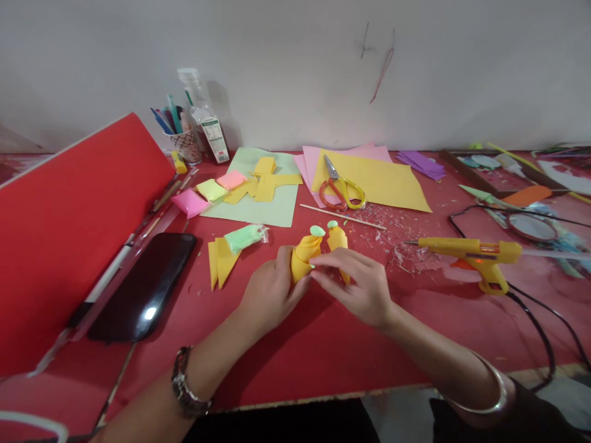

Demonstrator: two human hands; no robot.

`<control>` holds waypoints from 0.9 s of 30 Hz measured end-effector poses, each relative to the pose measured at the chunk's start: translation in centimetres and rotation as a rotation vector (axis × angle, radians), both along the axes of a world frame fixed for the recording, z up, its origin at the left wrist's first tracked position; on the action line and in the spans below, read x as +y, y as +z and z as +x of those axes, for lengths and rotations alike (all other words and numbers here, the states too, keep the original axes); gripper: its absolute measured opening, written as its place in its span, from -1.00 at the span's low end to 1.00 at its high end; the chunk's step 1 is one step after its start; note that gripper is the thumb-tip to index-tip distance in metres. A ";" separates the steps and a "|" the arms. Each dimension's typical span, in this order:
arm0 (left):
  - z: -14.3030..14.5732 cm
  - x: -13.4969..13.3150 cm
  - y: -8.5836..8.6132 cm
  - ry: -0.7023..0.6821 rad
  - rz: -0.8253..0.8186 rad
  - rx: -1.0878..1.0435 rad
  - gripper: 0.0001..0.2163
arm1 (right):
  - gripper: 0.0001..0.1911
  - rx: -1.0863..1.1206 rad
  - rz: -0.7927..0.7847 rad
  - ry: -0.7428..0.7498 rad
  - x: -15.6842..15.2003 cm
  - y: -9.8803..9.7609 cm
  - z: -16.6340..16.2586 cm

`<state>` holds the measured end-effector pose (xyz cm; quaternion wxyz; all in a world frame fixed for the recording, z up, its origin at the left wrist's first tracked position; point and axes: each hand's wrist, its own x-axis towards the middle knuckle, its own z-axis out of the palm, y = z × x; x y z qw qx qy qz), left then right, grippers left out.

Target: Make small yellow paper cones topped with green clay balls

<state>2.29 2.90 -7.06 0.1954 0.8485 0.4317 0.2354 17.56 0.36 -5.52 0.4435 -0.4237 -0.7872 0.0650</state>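
My left hand (268, 289) is closed around a rolled yellow paper figure (302, 255) topped by a mint-green clay ball (317, 231). At its right side, my right hand (357, 283) pinches a tiny bit of mint-green clay (313, 266) against the paper. Partly hidden behind my right fingers is a second yellow paper figure (337, 237), also with a mint-green ball on top. To the left of my left hand lies an opened packet of mint-green clay (244, 238), touching folded yellow paper pieces (224, 261).
A yellow glue gun (466, 249) with its cord lies on the right. Scissors (341, 187) rest on coloured sheets (392, 178) at the back, near a thin stick (341, 216) and paper scraps. At left are a phone (143, 286), clay packets (190, 202) and a large red board (78, 227).
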 end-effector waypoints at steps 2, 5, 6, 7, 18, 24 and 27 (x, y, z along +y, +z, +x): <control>0.0 0.0 0.0 0.005 -0.019 -0.014 -0.81 | -0.93 0.004 -0.005 0.007 0.0 0.0 0.0; 0.0 0.0 0.1 0.013 -0.056 -0.059 -0.80 | -0.89 0.038 -0.018 0.017 -0.1 0.2 0.0; 0.0 0.0 0.1 0.020 -0.072 -0.078 -0.79 | -0.88 0.061 -0.027 0.008 -0.2 0.3 0.0; 0.0 0.0 0.2 0.028 -0.090 -0.102 -0.78 | -0.87 0.092 -0.043 -0.012 -0.2 0.3 0.0; -0.5 -0.5 0.4 -0.119 -0.681 -0.495 -0.54 | -0.93 0.040 -0.266 0.006 0.7 -0.3 0.2; -0.7 -0.2 -0.5 -0.144 -0.807 -0.604 -0.47 | -0.85 -0.160 -0.283 0.037 0.5 -0.9 0.0; -0.5 -0.2 -0.6 -0.149 -0.824 -0.617 -0.48 | -0.84 -0.142 -0.302 0.024 0.5 -1.2 -0.1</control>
